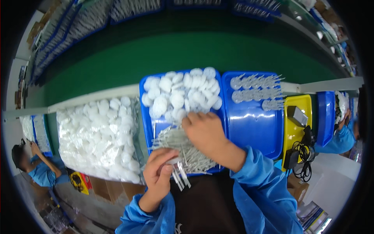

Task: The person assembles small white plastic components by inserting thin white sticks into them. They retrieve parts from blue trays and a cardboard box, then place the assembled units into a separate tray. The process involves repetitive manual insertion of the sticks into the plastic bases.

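Observation:
A blue tray (146,121) in front of me holds a heap of white round discs (180,93) at its far end and a pile of thin grey metal pins (183,150) at its near end. My left hand (159,171) grips a white disc with several pins sticking out below it, just over the tray's near edge. My right hand (206,132) reaches palm-down into the tray where the discs meet the pins, its fingertips hidden. Both forearms wear blue sleeves.
A second blue tray (253,124) to the right carries rows of assembled discs with pins (255,93). A clear bag of white discs (99,140) lies left. Right stand a yellow tray (298,128) with a grey box and black cables. Other people in blue work at both sides.

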`<act>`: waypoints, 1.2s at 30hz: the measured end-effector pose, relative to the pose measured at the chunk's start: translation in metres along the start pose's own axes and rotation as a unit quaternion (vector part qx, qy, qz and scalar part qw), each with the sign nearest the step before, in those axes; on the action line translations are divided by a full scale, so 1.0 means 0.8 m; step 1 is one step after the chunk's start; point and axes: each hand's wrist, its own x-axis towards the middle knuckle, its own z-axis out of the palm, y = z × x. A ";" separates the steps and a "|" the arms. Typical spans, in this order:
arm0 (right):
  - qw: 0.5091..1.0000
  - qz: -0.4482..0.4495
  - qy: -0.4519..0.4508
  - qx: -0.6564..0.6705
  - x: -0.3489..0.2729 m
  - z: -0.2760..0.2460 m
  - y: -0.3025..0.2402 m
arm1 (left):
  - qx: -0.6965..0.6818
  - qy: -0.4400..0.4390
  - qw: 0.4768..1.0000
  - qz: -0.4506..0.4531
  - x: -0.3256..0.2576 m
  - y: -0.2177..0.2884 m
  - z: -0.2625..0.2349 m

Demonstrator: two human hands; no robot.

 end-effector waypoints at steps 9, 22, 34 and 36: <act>0.994 -0.006 -0.017 0.105 -0.009 -0.026 0.013 | -0.215 0.004 0.959 -0.183 0.037 0.011 0.013; 0.998 -0.041 -0.029 0.024 -0.022 -0.019 0.009 | -0.202 0.046 0.965 -0.162 0.032 -0.020 0.003; 0.999 0.023 -0.018 0.038 -0.053 -0.051 0.031 | -0.198 0.041 0.964 -0.174 0.031 -0.021 -0.004; 0.999 0.024 0.011 0.041 -0.052 -0.054 0.033 | -0.198 0.038 0.964 -0.174 0.032 -0.023 -0.005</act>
